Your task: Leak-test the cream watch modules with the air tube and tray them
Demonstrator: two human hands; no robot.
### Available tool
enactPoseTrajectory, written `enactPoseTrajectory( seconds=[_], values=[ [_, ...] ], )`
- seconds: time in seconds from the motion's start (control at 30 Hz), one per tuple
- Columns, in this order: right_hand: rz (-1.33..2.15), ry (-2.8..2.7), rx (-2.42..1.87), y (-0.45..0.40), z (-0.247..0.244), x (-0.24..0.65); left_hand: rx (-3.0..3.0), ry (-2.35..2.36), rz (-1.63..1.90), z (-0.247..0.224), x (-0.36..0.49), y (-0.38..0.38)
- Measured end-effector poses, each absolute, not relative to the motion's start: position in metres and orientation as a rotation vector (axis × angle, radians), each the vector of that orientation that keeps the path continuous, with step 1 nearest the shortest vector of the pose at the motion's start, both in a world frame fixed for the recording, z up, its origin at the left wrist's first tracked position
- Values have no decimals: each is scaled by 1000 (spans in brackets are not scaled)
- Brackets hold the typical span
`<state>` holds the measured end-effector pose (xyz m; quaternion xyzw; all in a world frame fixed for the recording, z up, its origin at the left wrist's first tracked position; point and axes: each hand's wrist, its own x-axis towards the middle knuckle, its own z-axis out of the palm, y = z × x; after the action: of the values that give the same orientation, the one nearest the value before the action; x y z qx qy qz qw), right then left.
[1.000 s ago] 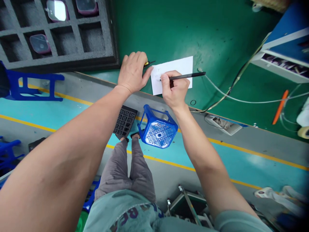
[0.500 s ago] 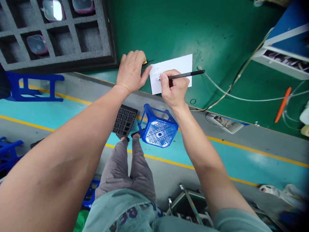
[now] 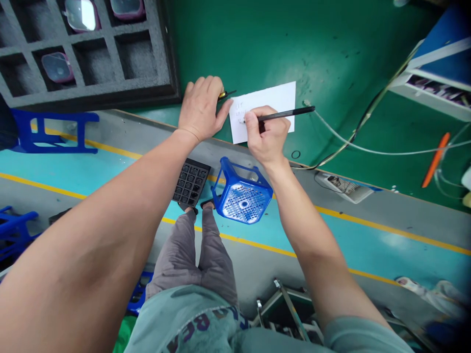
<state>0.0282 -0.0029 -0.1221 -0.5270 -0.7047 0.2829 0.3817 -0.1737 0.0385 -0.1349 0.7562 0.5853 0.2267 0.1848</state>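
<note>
My right hand grips a black pen in a writing hold. Its tip is at a white sheet of paper on the green table, beside faint handwritten marks on the paper's left part. My left hand rests palm down near the table edge, its thumb stretched out and touching the paper's left edge. From behind its fingers a yellow and black tool with a thin dark shaft sticks out. The rest of that tool is hidden, and whether the hand touches it cannot be made out.
A grey foam tray with several pink-edged, clear-topped pieces stands at the left. Cables, an orange stick and a blue-and-white bin are at the right. Below the table stand a blue stool and a black tray.
My right hand and the pen have shifted very slightly to the right, as has most of the scene with a small camera movement. Both hands keep their poses.
</note>
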Motion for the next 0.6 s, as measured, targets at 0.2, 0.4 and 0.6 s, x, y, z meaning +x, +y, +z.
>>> enactPoseTrajectory(
  seconds=[0.2,0.4,0.6],
  values=[
    [721,-1764,-1313,-2,-122,28,2167,1663,590,-135,-174,38],
    [658,-1702,-1371,-4,-119,31,2110,1621,655,-139,-176,38],
    [703,-1693,-1392,-2,-118,32,2056,1641,553,-133,-174,37]
  ],
)
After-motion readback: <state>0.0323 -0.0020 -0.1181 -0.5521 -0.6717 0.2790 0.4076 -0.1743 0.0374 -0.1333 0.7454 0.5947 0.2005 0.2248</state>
